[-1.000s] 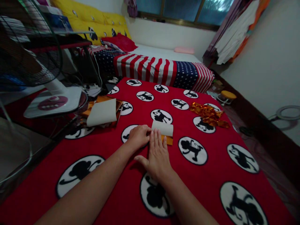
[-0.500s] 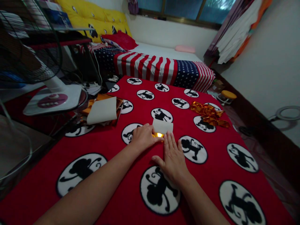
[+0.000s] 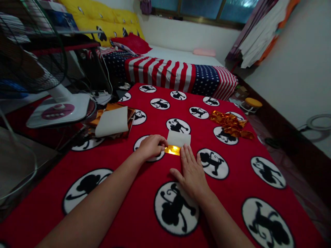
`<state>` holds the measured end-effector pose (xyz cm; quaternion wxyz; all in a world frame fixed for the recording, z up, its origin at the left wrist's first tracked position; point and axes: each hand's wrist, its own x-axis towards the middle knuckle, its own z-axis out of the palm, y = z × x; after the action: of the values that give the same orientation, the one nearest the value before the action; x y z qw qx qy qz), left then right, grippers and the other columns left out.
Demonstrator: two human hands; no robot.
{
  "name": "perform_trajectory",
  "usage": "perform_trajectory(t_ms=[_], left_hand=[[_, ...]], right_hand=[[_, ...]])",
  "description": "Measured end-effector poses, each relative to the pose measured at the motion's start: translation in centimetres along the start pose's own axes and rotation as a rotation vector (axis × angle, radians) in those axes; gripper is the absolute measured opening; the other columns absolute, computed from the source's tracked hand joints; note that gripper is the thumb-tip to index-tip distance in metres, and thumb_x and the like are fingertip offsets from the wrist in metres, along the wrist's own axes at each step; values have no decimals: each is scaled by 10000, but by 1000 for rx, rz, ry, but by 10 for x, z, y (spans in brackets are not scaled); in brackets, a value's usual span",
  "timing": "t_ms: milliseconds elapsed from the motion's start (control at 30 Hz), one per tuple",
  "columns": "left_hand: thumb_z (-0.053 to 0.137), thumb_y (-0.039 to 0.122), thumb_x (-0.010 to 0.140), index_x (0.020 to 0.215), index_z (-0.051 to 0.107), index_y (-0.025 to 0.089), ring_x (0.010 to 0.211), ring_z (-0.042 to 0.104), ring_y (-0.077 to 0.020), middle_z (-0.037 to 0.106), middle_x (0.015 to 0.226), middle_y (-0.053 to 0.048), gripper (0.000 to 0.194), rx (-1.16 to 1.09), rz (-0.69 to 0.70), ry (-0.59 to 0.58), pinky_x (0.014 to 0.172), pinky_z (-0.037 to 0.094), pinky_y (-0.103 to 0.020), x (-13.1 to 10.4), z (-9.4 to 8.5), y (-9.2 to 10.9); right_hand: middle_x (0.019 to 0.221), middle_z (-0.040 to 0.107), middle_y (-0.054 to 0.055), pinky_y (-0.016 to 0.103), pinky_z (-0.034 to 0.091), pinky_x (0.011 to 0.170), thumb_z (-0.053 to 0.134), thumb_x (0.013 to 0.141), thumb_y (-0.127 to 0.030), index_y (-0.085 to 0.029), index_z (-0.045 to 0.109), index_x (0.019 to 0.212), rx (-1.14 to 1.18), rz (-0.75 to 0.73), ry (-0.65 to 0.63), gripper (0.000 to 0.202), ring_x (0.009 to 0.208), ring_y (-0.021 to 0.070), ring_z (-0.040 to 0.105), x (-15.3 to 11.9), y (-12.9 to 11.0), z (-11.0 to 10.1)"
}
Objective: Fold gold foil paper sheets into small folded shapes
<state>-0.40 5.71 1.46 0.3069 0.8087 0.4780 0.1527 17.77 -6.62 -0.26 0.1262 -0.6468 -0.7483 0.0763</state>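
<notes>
Spreading under left grip (image 3: pixel 152 146) (closure unclear) and flat, wide right grip (image 3: pixel 193 172) was red monkey-print cloth (image 3: pixel 222 213), bed (image 3: pixel 178 57) beyond. Gold strip (image 3: pixel 172 150) shone between, pale sheet (image 3: pixel 179 138) adjoining.

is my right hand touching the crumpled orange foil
No, the crumpled orange foil lies farther off to the right, while your right hand rests at the shiny gold strip.

Red monkey-print cloth (image 3: pixel 239 179) gave free passage right of right hand (image 3: pixel 191 168). Gold foil strip (image 3: pixel 172 150) filled gap to left hand (image 3: pixel 152 147); paper stack (image 3: pixel 112 120) blocked left hand's far-left, crumpled orange foil (image 3: pixel 229 122) right hand's far-right.
</notes>
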Motion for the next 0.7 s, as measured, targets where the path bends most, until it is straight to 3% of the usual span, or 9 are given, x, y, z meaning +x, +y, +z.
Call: perform_trajectory(t_ms=[100,200,333,533,700], left_hand=[[573,100,679,951,703,155,736,603,-134,675,820,-27,306,-275,13,-88,651,435,-220,0,-4,-7],[537,39,605,1016,655,122,689,573,-105,649,847,-24,436,-420,26,-138,604,430,-188,-2,-9,-7],[555,37,578,1064,661,122,683,533,-101,636,871,-29,505,-293,93,-123,600,418,-186,-4,-10,-8],[594,117,632,1169,662,191,745,558,-126,647,950,-30,546,-129,136,-34,674,443,-214,-3,-4,-13],[612,152,677,1095,714,239,769,577,-139,649,945,-23,439,-52,144,8,715,455,-228,-5,-4,-8]], right_hand=[[1567,227,155,582,121,1153,464,914,-418,-146,249,1503,152,15,46,684,1460,270,178,2,8,-1],[1551,295,133,560,128,1164,515,831,-230,-187,287,1479,320,27,132,688,1442,246,246,6,17,-1],[1543,312,123,515,185,1170,535,726,-144,-202,357,1430,462,19,216,728,1426,244,284,13,23,-2],[1543,304,150,441,260,1159,541,713,-161,-138,402,1393,464,69,291,694,1424,232,288,20,25,-5],[1493,393,147,459,319,1120,577,712,-172,-168,596,1146,499,69,334,434,1374,262,378,22,29,-6]])
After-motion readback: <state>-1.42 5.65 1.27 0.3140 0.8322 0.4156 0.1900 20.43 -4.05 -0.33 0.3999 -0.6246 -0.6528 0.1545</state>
